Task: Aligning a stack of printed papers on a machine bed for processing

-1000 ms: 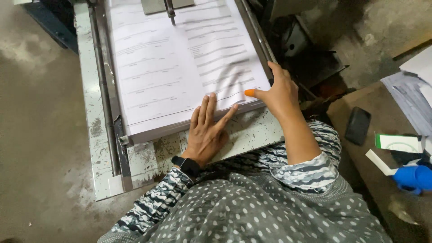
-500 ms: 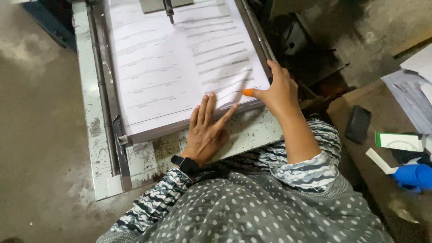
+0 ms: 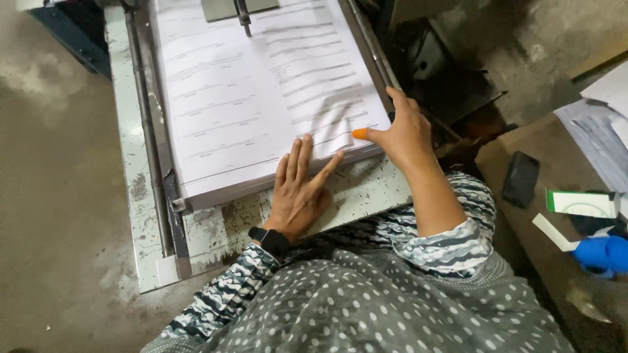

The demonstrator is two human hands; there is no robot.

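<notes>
On the brown bench (image 3: 523, 140) at right lie a black phone (image 3: 521, 179), a small green-and-white box (image 3: 581, 203), a blue object (image 3: 603, 253) and loose papers (image 3: 605, 134). Stained concrete floor (image 3: 55, 176) spreads left.

Stained grey concrete floor (image 3: 59, 196), dim light.

The far end of the paper stack (image 3: 261, 98) was cut off by the top edge, as was the grey metal clamp plate (image 3: 226, 8) lying on it, and the printed lines on the top sheet were too blurred to be made out. The near edge of the stack was partly hidden under the left hand (image 3: 299, 189) and the right hand (image 3: 399, 134). The blue object (image 3: 605, 253) and the loose sheets (image 3: 605, 131) were cut off by the right edge.
</notes>
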